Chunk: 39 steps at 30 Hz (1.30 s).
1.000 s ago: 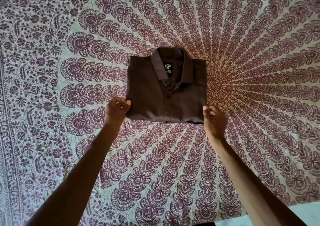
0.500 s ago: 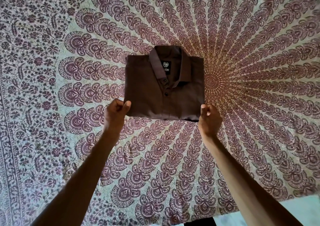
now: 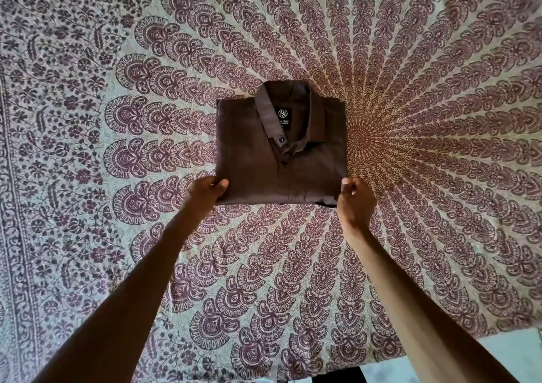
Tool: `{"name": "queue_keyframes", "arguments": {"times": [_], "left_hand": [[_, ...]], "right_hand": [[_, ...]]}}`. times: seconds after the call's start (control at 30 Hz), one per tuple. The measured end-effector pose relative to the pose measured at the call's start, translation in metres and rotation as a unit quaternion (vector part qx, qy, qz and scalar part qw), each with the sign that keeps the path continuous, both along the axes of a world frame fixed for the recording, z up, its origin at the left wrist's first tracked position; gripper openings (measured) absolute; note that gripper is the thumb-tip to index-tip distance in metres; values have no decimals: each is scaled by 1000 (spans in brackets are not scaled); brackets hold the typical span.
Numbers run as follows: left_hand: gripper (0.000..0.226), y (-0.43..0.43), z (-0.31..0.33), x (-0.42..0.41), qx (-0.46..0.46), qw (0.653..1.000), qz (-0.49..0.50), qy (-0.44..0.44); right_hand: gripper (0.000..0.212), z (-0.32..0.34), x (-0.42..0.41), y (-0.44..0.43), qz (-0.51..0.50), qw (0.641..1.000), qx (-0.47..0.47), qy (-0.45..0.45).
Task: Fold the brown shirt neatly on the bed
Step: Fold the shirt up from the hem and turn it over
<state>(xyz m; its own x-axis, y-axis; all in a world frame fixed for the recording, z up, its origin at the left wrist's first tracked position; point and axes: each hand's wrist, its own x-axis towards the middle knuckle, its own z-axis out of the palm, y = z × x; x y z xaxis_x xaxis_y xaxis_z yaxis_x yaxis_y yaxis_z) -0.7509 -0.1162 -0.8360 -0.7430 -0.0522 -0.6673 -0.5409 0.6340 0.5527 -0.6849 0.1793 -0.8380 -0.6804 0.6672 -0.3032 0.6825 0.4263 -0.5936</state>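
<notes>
Grip of the left hand [image 3: 205, 192]: thumb on top at the shirt's [image 3: 278, 159] near-left corner, fingers curled below, pinching the cloth. Grip of the right hand [image 3: 355, 199]: fingers bunched on the near-right corner, likewise pinching it. Head view: shirt folded to a compact rectangle, collar [image 3: 286, 110] up and pointing away from the person, placket running along the near–far axis. It lies on the patterned bed [image 3: 117, 236], just left of the print's radial centre. Both hands hold the near edge, so the shirt extends away from the grips, each hand equally close. Folding appears essentially complete; what remains is probably squaring and release.
</notes>
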Motion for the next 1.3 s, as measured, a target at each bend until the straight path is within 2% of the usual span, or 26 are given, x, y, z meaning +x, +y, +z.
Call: {"name": "queue_keyframes", "arguments": {"times": [0.07,0.17,0.3,0.37,0.43,0.57,0.63,0.7,0.83,0.9,0.97,1.07,1.13,1.2,1.3], "left_hand": [[39,-1,-4,1,12,999,27,-13],[32,1,-4,0,61,989,131,-39],[20,7,1,-16,112,973,203,1],[16,10,2,-26,120,967,223,8],[16,10,-2,-32,98,967,234,15],[22,11,-9,-32,57,978,200,1],[30,16,-10,-37,23,978,204,30],[35,22,-7,-49,-4,978,196,77],[22,25,-7,-79,-14,980,174,90],[23,26,-10,-87,-19,976,200,81],[27,29,-12,-90,-61,978,187,74],[19,40,-6,-79,-105,965,200,134],[29,48,-3,-63,-167,945,154,235],[44,61,-1,-44,-211,928,35,306],[64,78,-13,-27,-206,898,-177,346]], "right_hand": [[23,-1,1,-1,-6,1000,-14,-9],[21,-5,-7,5,-78,991,-107,8],[27,-5,-33,15,-83,977,-193,47],[32,-2,-46,18,-69,982,-174,40],[27,-2,-57,20,-61,988,-139,15],[29,-7,-68,18,-43,994,-100,12],[36,-8,-74,18,-30,995,-96,11],[34,-8,-84,20,-34,993,-105,38],[23,-14,-108,27,-41,996,-66,54],[24,-21,-114,28,-29,999,-30,34],[24,-26,-114,28,-12,999,-6,31],[22,-21,-105,19,8,998,39,45],[33,-13,-94,7,61,988,130,57],[48,-6,-81,-8,141,965,218,47],[64,-13,-68,-27,256,938,236,0]]}}
